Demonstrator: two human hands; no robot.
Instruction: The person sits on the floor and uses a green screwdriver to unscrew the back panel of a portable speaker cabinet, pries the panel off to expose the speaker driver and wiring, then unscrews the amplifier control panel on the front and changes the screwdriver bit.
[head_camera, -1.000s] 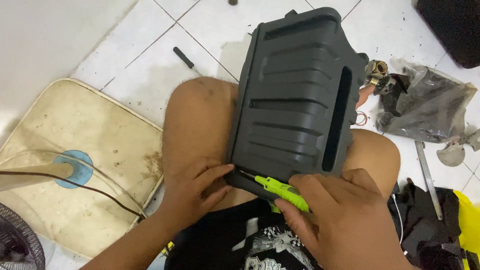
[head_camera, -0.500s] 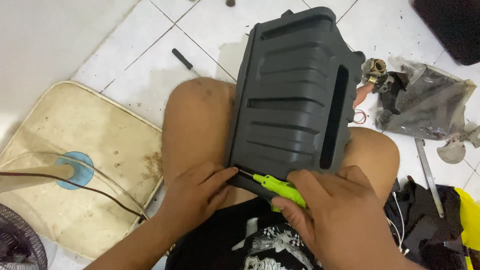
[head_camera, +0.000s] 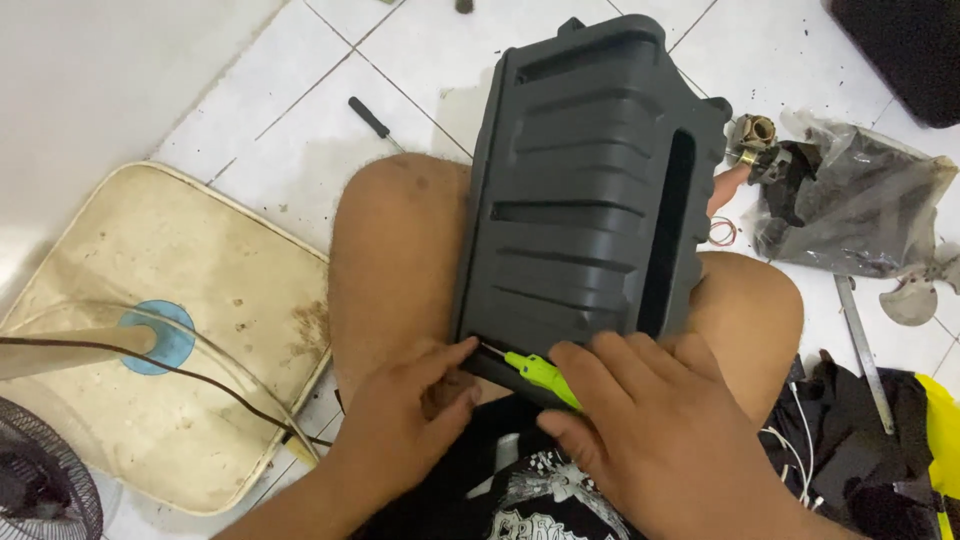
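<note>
White floor tiles (head_camera: 300, 110) lie under you as you sit with both knees bent. One dark grey ribbed plastic cover (head_camera: 590, 190) rests across your lap, leaning between your thighs, its far end pointing away from you and its near edge against your hands.

Your right hand (head_camera: 660, 440) is clenched around one screwdriver (head_camera: 535, 372) with a bright green handle. The thin metal tip points left and meets the near left corner of the cover. The handle runs back under your right fingers, just below the cover's near edge.

Your left hand (head_camera: 405, 420) holds no tool. Its fingers curl and press against that same near left corner, the forefinger touching the cover right beside the screwdriver tip.

One second screwdriver (head_camera: 372, 118) with a dark handle lies on the tiles past your left knee, well apart from your hands. One stained cream cushion (head_camera: 190, 330) sits on the floor to your left, with one fan grille (head_camera: 45, 490) at its near corner. To your right lie one crumpled plastic bag (head_camera: 860, 200), one brass fitting (head_camera: 752, 135) and one long metal rod (head_camera: 862, 345).
</note>
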